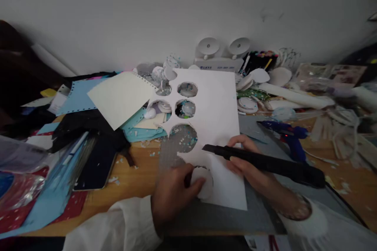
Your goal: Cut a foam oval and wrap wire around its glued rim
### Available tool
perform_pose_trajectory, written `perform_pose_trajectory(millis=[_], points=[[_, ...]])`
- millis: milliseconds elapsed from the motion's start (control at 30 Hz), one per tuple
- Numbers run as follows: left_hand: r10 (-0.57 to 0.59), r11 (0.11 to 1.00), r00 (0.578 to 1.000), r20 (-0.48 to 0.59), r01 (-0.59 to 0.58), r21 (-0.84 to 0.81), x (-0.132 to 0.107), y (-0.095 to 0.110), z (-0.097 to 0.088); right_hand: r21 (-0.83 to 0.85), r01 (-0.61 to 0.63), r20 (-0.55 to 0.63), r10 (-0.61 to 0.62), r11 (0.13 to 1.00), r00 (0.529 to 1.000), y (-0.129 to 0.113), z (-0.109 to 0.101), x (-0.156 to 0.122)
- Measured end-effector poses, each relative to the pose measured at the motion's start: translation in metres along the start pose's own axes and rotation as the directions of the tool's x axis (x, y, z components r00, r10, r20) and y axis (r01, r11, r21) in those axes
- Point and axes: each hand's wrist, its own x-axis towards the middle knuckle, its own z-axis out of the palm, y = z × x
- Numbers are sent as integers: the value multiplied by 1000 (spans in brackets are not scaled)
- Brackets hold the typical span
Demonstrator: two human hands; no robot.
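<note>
White sheet, ragged left edge, round holes through left half. Left hand: fingers pinching white disc. Right hand: fingers round black knife.

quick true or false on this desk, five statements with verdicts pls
1. The right hand holds a black tool. True.
2. The left hand grips the black tool too. False: the left hand is at a round white piece, its thumb on it.
3. The white sheet has several round holes. True.
4. The blue glue gun lies left of the white sheet. False: it lies to the right.
5. The cream paper lies left of the white sheet. True.
</note>
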Motion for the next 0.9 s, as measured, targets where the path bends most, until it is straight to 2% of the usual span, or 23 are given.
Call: perform_pose_trajectory(millis=[67, 133, 233, 333, 433, 700, 900], points=[[31, 999, 998, 54, -30, -26, 5, -6, -1, 50, 42, 82, -46, 998, 996, 4, 1, 3], [44, 997, 995, 85, -39, -68, 7, -11, -2, 16, 84, 126, -85, 996, 988, 2, 0, 2], [33, 996, 995, 90, -25, -91, 8, -13, -4, -165, 135, 82, -122, 977, 989, -5, -3, -4], [30, 996, 995, 98, -22, -86, 7, -11, -5, -333, 220, 8, -231, 917, 973, -7, -4, -11], [11, 997, 994, 109, -3, -74, 7, -9, -5, -426, 262, 8, -286, 866, 958, -2, -2, -12], [34, 998, 996, 79, -29, -61, 7, -10, -2, -373, 292, 107, -272, 881, 956, 7, 7, -11], [45, 998, 996, 76, -42, -47, 6, -10, -2, -323, 321, 37, -328, 890, 944, 18, 13, -12]])
